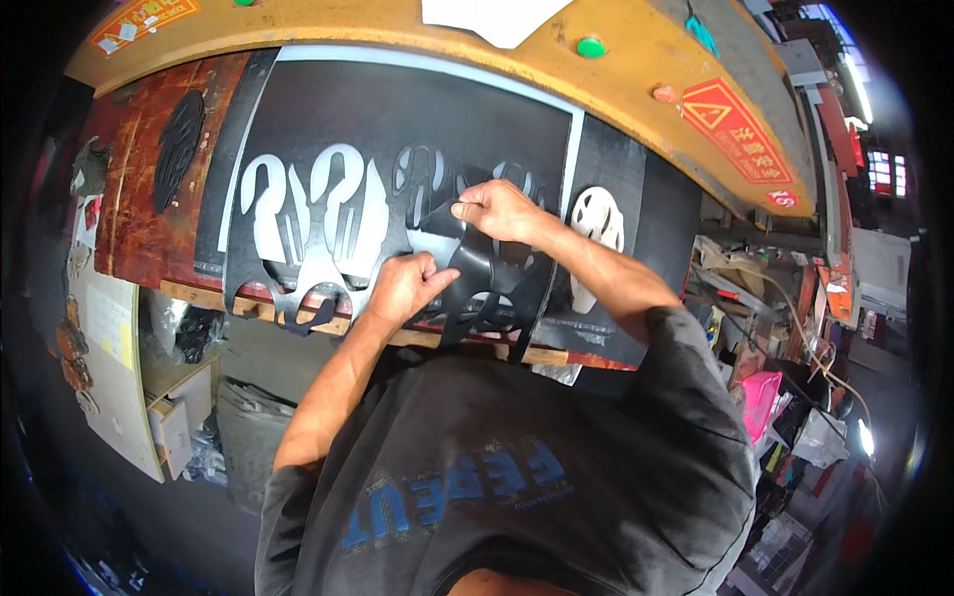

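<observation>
A black sheet with several shaped cut-outs lies over a white board, which shows pale through the holes. My right hand is closed in a pinch on a flap of this sheet and holds it up off the board. Close by, nearer my body, my left hand is curled on the sheet's near part, thumb pointing right; its fingertips are hidden. Between the hands the black material is bent and shiny. Narrow strips of it hang over the table's near edge. To the right of my right hand lies a cream, sole-shaped piece with holes.
A yellow machine beam with green buttons and a red warning label spans the far side. At left, a dark sole-shaped piece rests on a reddish-brown surface. Cluttered shelves with a pink bin stand at right.
</observation>
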Demonstrator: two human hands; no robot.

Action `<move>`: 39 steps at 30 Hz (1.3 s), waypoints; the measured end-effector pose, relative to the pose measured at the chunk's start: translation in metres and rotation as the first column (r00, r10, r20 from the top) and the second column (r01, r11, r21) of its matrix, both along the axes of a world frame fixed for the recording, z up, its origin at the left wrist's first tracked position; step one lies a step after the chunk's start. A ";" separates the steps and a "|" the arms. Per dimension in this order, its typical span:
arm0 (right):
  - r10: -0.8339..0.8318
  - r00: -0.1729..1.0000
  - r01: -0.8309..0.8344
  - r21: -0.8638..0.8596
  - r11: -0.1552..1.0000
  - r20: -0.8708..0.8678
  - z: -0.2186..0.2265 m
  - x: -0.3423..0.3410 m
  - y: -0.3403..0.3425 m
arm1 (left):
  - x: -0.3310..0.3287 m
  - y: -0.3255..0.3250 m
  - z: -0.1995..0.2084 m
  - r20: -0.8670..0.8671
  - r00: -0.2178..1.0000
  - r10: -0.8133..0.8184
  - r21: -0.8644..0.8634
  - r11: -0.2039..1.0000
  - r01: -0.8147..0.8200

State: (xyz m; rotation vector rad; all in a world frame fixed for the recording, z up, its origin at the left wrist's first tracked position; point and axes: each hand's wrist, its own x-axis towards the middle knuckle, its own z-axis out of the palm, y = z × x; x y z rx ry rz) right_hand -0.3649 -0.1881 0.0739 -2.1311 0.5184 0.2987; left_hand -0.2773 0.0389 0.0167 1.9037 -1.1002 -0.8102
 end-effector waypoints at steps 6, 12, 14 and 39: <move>0.044 0.984 -0.039 -0.029 0.999 0.171 -0.001 -0.010 0.020 | -0.004 0.002 0.002 -0.016 0.998 0.061 -0.060 0.996 -0.061; -0.075 0.838 0.172 -0.131 0.976 0.540 -0.007 -0.068 0.076 | 0.015 -0.008 0.020 -0.959 0.159 0.234 0.207 0.963 -0.171; -0.088 0.836 0.189 -0.133 0.973 0.542 -0.010 -0.078 0.088 | 0.021 -0.018 0.020 -0.926 0.304 0.223 0.179 0.970 -0.166; -0.825 0.561 0.658 0.637 0.401 -0.060 -0.028 -0.048 0.029 | 0.010 -0.095 0.039 -0.730 0.547 0.410 0.385 0.908 -0.167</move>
